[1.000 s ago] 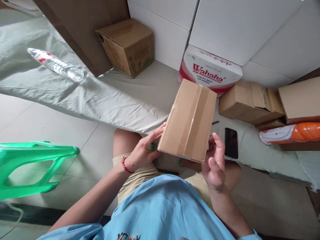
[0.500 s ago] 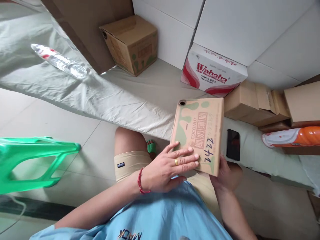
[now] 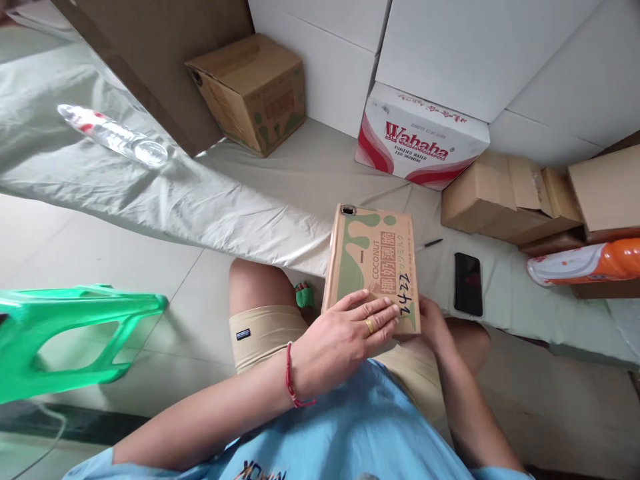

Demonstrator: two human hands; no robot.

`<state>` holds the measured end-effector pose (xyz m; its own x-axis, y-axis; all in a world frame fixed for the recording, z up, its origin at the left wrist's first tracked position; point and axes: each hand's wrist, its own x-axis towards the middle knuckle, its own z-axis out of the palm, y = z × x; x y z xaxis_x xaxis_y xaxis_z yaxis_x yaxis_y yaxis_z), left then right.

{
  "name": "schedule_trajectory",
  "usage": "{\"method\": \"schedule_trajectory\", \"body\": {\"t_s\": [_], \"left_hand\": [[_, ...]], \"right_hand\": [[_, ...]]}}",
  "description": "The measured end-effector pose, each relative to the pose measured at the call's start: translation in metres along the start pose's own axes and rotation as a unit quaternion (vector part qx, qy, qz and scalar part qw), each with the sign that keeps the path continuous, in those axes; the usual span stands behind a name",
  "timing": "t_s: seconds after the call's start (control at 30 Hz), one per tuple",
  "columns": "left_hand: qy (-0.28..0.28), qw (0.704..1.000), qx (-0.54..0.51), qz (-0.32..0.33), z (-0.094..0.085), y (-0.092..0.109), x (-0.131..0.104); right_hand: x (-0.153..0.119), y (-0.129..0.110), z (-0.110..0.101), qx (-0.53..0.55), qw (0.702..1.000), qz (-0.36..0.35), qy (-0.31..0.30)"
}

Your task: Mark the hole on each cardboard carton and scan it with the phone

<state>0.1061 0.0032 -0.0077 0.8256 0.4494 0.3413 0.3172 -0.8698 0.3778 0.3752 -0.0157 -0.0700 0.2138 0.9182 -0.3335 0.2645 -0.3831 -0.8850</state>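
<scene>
A cardboard box (image 3: 373, 257), printed with green drips and "COCONUT" and marked 2422 in black, stands tilted over my lap at the edge of the cloth-covered surface. My left hand (image 3: 357, 327) lies flat across its lower face, fingers stretched out and a gold ring on one. At the box's lower right side, my right hand (image 3: 433, 327) holds it, with its fingers mostly hidden behind the box. Just right of the box, a dark pen (image 3: 431, 244) and a black phone (image 3: 468, 283) lie on the cloth.
A similar carton (image 3: 255, 93), a white and red Wahaha box (image 3: 423, 137) and brown boxes (image 3: 505, 197) stand along the back. A clear bottle (image 3: 113, 135) lies at left, an orange-filled bottle (image 3: 585, 262) at right. A green plastic stool (image 3: 135, 303) is on the floor.
The coconut box has shifted left and turned slightly, showing more of its left side, and both hands have moved with it. The pen beside it has come into view.
</scene>
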Motion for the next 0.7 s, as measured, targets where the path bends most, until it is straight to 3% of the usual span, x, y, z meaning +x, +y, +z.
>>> {"method": "schedule_trajectory", "body": {"t_s": [0.1,0.2,0.27,0.47,0.6,0.7], "left_hand": [[-0.019,0.999,-0.016,-0.024,-0.007,-0.008,0.006],[-0.007,0.997,-0.040,-0.066,-0.018,-0.018,0.014],[0.003,0.994,-0.029,-0.101,-0.024,-0.026,0.021],[-0.002,0.990,0.016,-0.142,-0.014,-0.044,0.030],[-0.005,0.987,0.036,-0.155,-0.005,-0.040,0.031],[-0.016,0.987,0.050,-0.154,-0.005,-0.036,0.034]], "right_hand": [[0.023,-0.012,-0.035,-0.174,0.983,-0.003,0.051],[0.061,-0.026,-0.063,-0.335,0.935,-0.016,0.113],[0.090,-0.035,-0.073,-0.419,0.899,-0.023,0.123],[0.151,-0.054,-0.067,-0.570,0.820,-0.042,0.031],[0.161,-0.065,-0.061,-0.607,0.793,-0.050,0.004],[0.161,-0.086,-0.072,-0.609,0.791,-0.046,0.038]]}}
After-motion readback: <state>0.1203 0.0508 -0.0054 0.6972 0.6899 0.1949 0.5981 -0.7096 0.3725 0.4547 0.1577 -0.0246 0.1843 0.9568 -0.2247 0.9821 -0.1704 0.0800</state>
